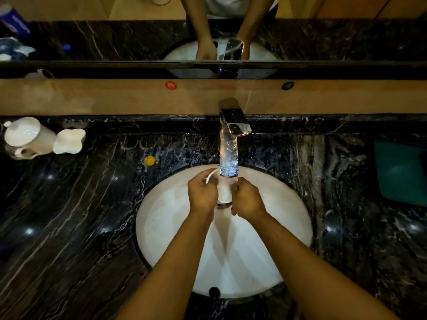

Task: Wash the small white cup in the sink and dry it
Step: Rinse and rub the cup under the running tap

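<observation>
Currently mid-wash, per the head view. The small white ceramic cup (224, 192) sits between both hands, over the round white basin of the sink (161, 227), directly under the chrome spout of the tap (232, 125). Water is running; the stream lands on or in the cup, can't tell which.

The left hand (202, 192) wraps the cup's left side, fingers curled round it near the rim. The right hand (248, 197) grips the right side, fingers curled in against the wall. Cup looks tilted, mouth toward the upper left; most of its body is hidden by the hands.

Status, as a judgement: rinse step in progress. No soap or sponge visible, so it's unclear whether scrubbing is part of this. Left to do: finish rinsing, shut off the tap, dry. No obvious towel in view; a teal object (402, 172) sits on the dark veined marble countertop (69, 215) at far right, can't tell what it is. Other white ceramic pieces (41, 139) sit at far left, well apart from the sink.
</observation>
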`<state>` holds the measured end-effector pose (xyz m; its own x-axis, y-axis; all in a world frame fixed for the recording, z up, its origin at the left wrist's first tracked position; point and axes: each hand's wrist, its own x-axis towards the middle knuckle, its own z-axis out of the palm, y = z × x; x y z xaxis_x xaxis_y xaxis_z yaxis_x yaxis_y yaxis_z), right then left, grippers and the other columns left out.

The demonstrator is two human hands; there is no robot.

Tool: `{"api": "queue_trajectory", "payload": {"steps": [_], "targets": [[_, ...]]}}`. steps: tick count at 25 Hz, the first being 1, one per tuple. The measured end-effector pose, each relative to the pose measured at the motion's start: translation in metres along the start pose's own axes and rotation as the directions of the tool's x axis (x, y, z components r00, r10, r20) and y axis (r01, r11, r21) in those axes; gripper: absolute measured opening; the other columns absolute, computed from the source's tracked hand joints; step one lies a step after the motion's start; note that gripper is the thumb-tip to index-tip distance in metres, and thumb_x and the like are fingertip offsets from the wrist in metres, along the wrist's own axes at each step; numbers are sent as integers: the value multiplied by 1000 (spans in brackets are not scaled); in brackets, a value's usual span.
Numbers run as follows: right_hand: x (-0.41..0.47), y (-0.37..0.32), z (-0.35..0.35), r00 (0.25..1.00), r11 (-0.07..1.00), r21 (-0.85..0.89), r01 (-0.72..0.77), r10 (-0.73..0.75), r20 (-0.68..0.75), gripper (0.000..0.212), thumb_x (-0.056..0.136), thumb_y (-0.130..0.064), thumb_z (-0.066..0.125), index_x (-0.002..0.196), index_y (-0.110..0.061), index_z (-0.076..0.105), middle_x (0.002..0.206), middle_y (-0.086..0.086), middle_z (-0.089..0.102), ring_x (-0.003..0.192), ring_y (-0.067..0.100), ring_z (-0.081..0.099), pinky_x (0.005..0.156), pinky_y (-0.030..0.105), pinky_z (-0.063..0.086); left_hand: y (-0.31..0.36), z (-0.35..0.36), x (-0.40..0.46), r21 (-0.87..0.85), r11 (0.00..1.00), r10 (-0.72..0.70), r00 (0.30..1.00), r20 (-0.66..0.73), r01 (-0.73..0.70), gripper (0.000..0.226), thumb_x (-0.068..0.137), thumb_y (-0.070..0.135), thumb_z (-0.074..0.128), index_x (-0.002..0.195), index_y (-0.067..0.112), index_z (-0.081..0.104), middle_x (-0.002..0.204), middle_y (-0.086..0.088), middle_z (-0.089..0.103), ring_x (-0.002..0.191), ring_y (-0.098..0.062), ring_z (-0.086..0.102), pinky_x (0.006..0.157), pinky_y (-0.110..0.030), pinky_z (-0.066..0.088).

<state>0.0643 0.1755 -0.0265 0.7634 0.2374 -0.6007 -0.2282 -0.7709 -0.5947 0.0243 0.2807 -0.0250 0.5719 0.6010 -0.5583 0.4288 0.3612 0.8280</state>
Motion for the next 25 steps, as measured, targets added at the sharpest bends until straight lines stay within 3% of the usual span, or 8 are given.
{"api": "queue_trajectory", "payload": {"steps": [4,7,11,13,16,18,21,25], "targets": [[6,2,-15,995,945,-321,62,-83,-51,45,102,-46,39,103,-12,69,98,16,76,89,37,70,75,36,55,9,-11,9,207,978,-22,979,204,-21,22,97,4,59,97,17,77,91,-7,77,82,-25,72,59,-27,54],[1,-5,-17,974,931,-295,213,-225,-4,31,106,-28,42,121,-8,61,111,20,72,100,39,67,78,39,53,17,-12,17,367,930,-92,945,313,-31,12,92,9,67,91,16,76,85,-6,75,75,-23,69,59,-26,50],[-2,-12,-14,984,973,-151,174,-177,-7,33,104,-17,40,133,-7,52,120,20,68,98,34,66,76,35,50,10,-6,16,146,982,-136,985,110,119,20,88,-1,68,96,16,67,102,-14,73,93,-32,72,71,-36,59],[1,-11,-8,996,996,39,82,-83,15,39,103,-12,41,141,-10,46,124,19,66,92,30,63,71,32,50,4,-1,9,-42,983,-179,984,-1,179,24,89,-6,63,103,13,65,101,-13,71,86,-29,71,67,-36,59],[4,-10,-3,992,990,137,36,-52,114,32,99,-7,41,129,-8,52,104,21,72,66,29,67,52,31,50,-1,-1,10,-60,991,-123,989,-86,118,25,92,-6,57,100,14,68,93,-8,71,76,-25,69,63,-33,58],[7,-9,-9,994,997,75,24,-32,106,23,102,-14,42,107,-4,63,80,19,75,52,25,67,50,31,53,-1,-3,11,38,997,-61,998,-23,62,22,95,-1,58,96,16,73,92,-6,73,76,-22,69,58,-29,57],[9,-5,-17,996,988,-149,-34,46,75,49,105,-41,43,92,-3,71,63,11,74,50,23,71,59,33,62,0,-8,14,223,974,-53,990,133,22,19,95,2,61,102,11,77,95,-8,76,79,-25,70,56,-28,56],[6,-1,-10,994,933,-346,97,-110,-17,45,105,-46,39,112,-10,66,97,16,75,86,34,70,74,38,59,7,-14,22,310,950,-104,966,237,26,18,92,4,67,104,15,73,104,-10,74,89,-27,69,63,-30,55]]}}
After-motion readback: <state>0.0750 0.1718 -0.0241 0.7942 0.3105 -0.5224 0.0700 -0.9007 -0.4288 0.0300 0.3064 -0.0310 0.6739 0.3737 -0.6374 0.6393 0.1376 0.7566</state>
